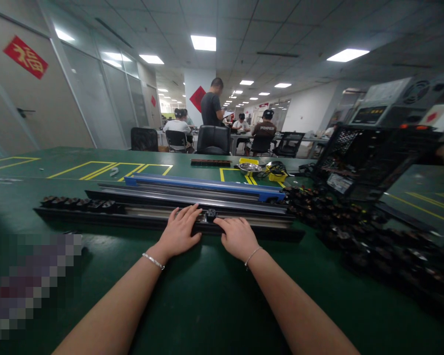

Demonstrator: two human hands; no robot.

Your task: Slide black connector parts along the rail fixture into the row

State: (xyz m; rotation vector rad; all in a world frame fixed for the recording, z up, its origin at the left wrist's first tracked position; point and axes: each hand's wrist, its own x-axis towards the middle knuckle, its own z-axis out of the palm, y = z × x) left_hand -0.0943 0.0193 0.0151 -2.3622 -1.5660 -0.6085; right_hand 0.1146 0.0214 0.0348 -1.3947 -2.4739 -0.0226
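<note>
A long black rail [140, 217] lies across the green table [207, 296] in front of me, with a row of small black parts [77, 202] seated at its left end. My left hand [180, 230] rests on the rail with fingers stretched flat. My right hand [237, 236] lies beside it, fingers curled down at the rail's edge. A single small black part [210, 215] sits on the rail between the two hands. Whether the right fingers grip anything is hidden.
More rails, one with blue ends [203, 183], lie behind. A heap of black parts [355, 227] spreads at the right, below a black crate [370, 158]. A metal bowl [249, 168] and yellow box [277, 176] stand further back. Several people sit and stand at far tables.
</note>
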